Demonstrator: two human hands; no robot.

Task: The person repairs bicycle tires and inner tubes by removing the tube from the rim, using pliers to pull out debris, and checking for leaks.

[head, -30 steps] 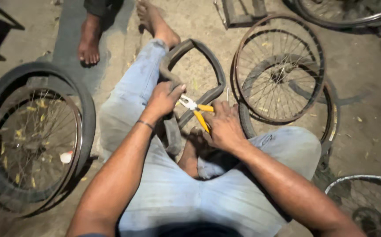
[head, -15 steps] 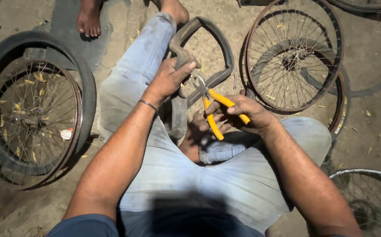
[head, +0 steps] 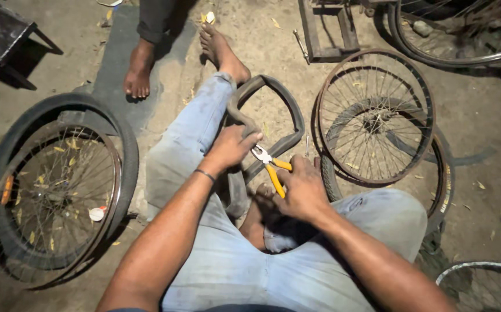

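I sit on the ground in pale jeans with one leg stretched out. My left hand (head: 230,147) grips a dark rubber inner tube (head: 288,124) that loops over my shin. My right hand (head: 302,188) holds yellow-handled pliers (head: 271,167), whose metal jaws touch the tube right beside my left fingers. A thin band circles my left wrist. My bare foot (head: 221,52) points away from me.
A spoked wheel with its tyre (head: 54,190) lies to my left. A bare spoked rim (head: 375,118) lies to my right over another tyre. Another person's bare foot (head: 139,72) stands on a grey mat ahead. A metal frame (head: 328,34) and more rims sit further off.
The view has shifted a little. My left hand stays on the tube while the pliers have swung from lying across my lap to pointing at the tube by my fingers.
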